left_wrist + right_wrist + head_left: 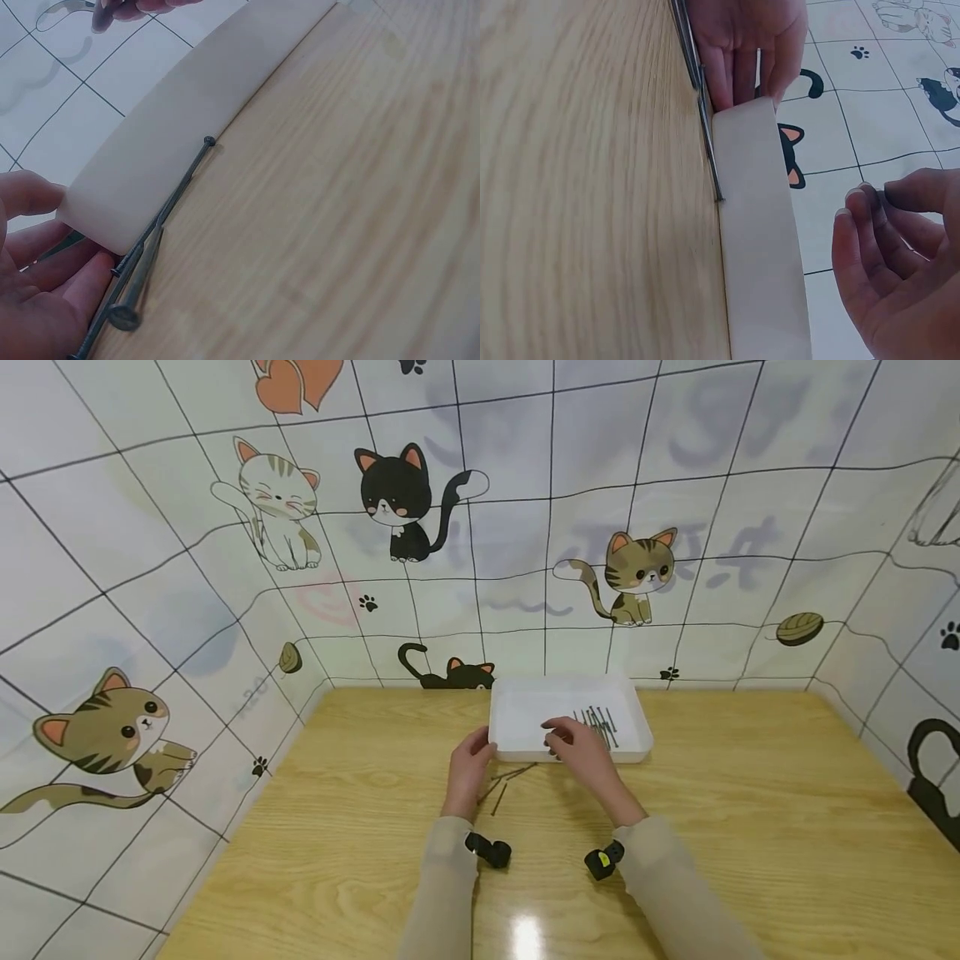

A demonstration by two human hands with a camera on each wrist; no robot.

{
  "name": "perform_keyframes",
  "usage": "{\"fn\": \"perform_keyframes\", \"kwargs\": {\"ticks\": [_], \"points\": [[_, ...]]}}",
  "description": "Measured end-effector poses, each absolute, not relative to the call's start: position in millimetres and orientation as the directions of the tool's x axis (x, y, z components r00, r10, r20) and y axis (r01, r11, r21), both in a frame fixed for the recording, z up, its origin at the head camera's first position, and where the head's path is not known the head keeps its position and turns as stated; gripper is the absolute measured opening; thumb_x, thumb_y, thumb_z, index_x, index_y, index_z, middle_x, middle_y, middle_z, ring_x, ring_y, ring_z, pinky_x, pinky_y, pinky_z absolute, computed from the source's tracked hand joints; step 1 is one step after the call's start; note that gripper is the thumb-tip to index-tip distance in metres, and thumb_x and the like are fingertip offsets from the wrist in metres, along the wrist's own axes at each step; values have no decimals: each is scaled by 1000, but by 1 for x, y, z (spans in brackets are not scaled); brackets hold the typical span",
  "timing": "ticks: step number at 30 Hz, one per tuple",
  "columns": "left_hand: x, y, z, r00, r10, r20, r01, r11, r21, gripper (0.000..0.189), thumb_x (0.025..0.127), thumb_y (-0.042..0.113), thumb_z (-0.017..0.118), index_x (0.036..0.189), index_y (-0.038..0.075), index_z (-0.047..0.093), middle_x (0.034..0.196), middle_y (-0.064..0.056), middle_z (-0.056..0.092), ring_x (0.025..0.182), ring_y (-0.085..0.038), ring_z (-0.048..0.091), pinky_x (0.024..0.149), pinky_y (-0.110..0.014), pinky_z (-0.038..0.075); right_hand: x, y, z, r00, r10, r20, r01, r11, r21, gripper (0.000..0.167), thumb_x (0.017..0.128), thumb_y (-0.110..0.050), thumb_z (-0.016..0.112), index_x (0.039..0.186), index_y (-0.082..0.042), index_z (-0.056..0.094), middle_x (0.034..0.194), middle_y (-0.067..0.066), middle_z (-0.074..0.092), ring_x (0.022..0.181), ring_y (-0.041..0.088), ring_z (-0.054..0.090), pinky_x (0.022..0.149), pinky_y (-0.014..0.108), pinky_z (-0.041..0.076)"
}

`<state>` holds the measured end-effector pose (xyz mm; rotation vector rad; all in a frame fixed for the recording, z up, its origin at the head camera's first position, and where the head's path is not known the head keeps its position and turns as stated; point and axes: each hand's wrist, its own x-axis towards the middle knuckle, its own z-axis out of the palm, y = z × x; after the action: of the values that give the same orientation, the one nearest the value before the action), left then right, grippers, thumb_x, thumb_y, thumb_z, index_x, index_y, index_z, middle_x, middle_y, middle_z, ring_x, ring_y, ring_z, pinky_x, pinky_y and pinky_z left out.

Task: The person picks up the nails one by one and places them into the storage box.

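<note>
A shallow white tray (517,755) stands on the table near the back wall. My left hand (468,772) grips its front left corner; in the left wrist view the thumb lies at the rim and the fingers sit round the corner's outside. Several dark nails (596,722) lie inside the tray's right part. My right hand (581,756) hovers over the front rim, fingers loosely bent and thumb near the fingertips. No nail shows sticking out from them in the right wrist view. More long nails (161,217) lie on the table along the tray's front wall, close by the left hand.
The wooden table (360,868) runs back to a tiled-pattern wall (517,543) with cartoon cats, and walls also rise at left and right. A black wrist camera (491,850) is strapped to the left wrist, another (602,862) to the right.
</note>
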<state>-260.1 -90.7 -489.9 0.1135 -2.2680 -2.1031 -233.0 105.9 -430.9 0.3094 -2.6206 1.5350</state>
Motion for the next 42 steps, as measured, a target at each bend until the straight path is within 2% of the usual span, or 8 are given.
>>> {"fn": "perform_keyframes", "kwargs": {"ticks": [9,22,32,38,42], "points": [[-261,-91,-492,-995,-95,-30,-37,74,997,34,87,23,57,121,21,55,117,7,55,110,-10,48,93,-32,37,-226,100,-438,-978,-121,170,-202,358,-912,28,92,-19,50,116,-7,57,94,16,61,83,32,58,71,45,49],[-262,-90,-494,-994,-100,-33,-41,76,996,34,86,24,58,121,21,56,117,5,55,110,-12,48,93,-34,38,-223,104,-441,-978,-148,150,-193,350,-917,26,91,-22,52,113,-10,58,97,15,61,85,32,59,72,44,49],[-262,-91,-492,-995,-99,-12,-20,83,996,35,87,23,57,121,19,55,117,3,56,110,-13,49,93,-35,38,-222,96,-444,-956,-277,100,-233,501,-834,24,89,-26,54,110,-17,61,105,-2,61,94,17,57,77,36,47],[-260,-91,-491,-997,-78,4,-2,79,997,35,88,22,55,124,17,54,120,1,55,112,-15,48,94,-36,37,-220,91,-448,-939,-337,67,-252,542,-802,30,89,-31,55,114,-17,61,112,-4,59,106,19,52,86,40,43],[-260,-91,-491,-998,-68,13,8,74,997,37,89,21,55,125,15,53,121,-1,54,112,-16,48,94,-37,37,-218,87,-451,-917,-389,94,-314,555,-771,33,89,-29,54,117,-13,59,116,-1,57,109,23,51,87,40,43]]}}
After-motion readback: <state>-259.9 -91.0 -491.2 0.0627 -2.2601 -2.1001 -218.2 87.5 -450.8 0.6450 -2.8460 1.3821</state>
